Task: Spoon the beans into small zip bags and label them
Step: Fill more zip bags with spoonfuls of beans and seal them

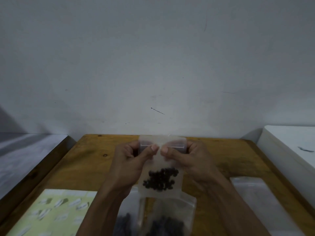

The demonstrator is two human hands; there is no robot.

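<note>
I hold a small clear zip bag (161,165) upright above the wooden table (88,160). Dark beans (161,178) lie bunched in its lower half. My left hand (131,160) and my right hand (184,159) pinch the bag's top strip from either side, thumbs almost touching at the middle. Below it, near the front edge, lie more clear bags holding dark beans (167,217); one is partly hidden by my left forearm. No spoon shows.
A pale green sheet with white label strips (51,213) lies at front left. A stack of clear plastic bags (259,200) rests at the right. A white surface (293,147) stands at far right; a grey wall rises behind.
</note>
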